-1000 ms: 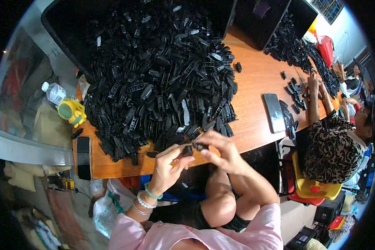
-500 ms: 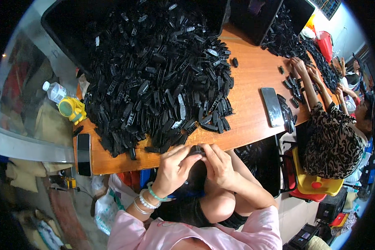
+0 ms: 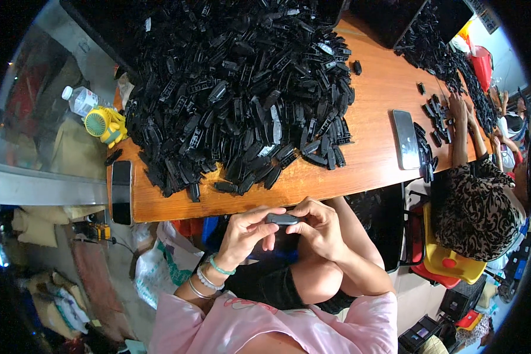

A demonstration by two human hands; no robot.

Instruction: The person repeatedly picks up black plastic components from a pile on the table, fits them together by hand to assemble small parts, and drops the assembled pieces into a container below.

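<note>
Between my two hands, just off the table's front edge, is a small oblong black plastic part [image 3: 282, 219]. My left hand [image 3: 246, 231] pinches its left end between thumb and fingers; bracelets circle that wrist. From the other side, my right hand [image 3: 317, 227] grips the right end with its thumb below and fingers above. Just beyond my hands a large heap of similar black plastic parts [image 3: 242, 106] spreads over the wooden table [image 3: 371, 88]. Some pieces show slotted, frame-like sides, others smooth ones. The part's underside is hidden from me.
A dark phone [image 3: 122, 192] lies at the table's left edge, near a yellow hand fan [image 3: 105, 127] and a plastic bottle [image 3: 80, 100]. Right of the heap lies another phone [image 3: 405, 140]. A co-worker [image 3: 478, 212] handles black parts at the right. Black bins [image 3: 389, 20] stand at the back.
The black part has turned in my fingers, now showing a longer, flatter side. My right hand has shifted slightly right. The view has swung, and the co-worker's arms have moved.
</note>
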